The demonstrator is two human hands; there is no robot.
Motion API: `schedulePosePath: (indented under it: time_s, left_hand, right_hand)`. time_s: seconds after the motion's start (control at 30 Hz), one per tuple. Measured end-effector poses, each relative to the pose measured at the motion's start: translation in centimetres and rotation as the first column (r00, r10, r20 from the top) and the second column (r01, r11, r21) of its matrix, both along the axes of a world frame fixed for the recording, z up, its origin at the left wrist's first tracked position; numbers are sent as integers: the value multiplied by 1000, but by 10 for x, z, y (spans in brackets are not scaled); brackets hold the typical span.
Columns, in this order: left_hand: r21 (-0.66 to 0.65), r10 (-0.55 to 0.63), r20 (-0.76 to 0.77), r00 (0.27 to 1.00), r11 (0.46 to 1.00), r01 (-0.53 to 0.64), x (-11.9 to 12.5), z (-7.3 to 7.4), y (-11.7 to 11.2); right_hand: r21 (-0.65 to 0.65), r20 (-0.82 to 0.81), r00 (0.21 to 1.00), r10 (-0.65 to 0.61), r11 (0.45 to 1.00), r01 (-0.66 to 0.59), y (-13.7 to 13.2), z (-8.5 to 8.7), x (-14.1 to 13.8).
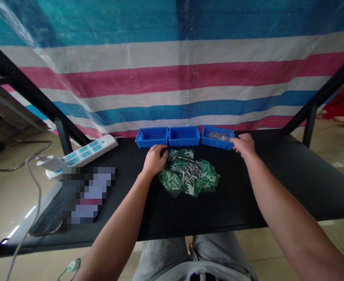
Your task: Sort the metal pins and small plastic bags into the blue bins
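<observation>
A white power strip (82, 156) lies at the left of the black tabletop (218, 214). My left hand (155, 159), fingers curled, is positioned before the left blue bin (152, 143), at the left edge of the green packets (173, 181); whether it grips one, I cannot tell. Metal pins (191, 172) lie on the packets, before the middle bin (185, 142). The right bin (216, 144) contains clear packets (218, 136); my right hand (243, 144) is at its right end, fingers bent, pinch on the rim undeterminable

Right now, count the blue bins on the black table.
3, along the far side of the table: left bin, middle bin, and right bin by the right hand.
</observation>
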State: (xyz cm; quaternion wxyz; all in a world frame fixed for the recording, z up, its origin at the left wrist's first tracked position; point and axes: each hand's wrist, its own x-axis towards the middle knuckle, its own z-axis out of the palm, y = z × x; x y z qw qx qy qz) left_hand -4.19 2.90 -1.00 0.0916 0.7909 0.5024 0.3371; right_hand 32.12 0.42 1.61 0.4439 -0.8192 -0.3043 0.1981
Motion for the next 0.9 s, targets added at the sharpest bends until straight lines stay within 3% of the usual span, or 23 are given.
schedulePosePath:
  time_s: [0.1,0.3,0.37,0.47,0.57,0.67,0.8,0.9]
  left_hand:
    - [-34,-14,30,999,999,15,-1,5,-3]
    - [-208,39,214,976,978,7,-9,19,-1]
    - [-226,3,271,963,972,61,-9,24,0]
    - [-182,-32,429,903,976,121,-4,28,-5]
    - [-160,-30,593,804,975,154,4,31,-14]
    - [-198,-25,682,731,956,218,10,33,-24]
    - [-221,5,693,721,953,206,10,34,-30]
    - [-224,29,715,698,956,190,6,33,-31]
  right_hand:
    - [46,-240,970,-34,998,47,-5,1,-1]
    - [183,-376,926,-17,979,93,-23,20,-11]
    - [336,-433,899,65,937,94,-31,31,-18]
    - [494,-418,866,276,868,-38,-39,43,-37]
    - [543,-405,792,458,817,-194,-42,45,-63]
    - [573,-381,704,600,750,-330,-42,34,-90]
    - [593,-327,607,725,657,-466,-42,16,-112]
    - [594,-254,581,773,599,-537,-45,8,-113]
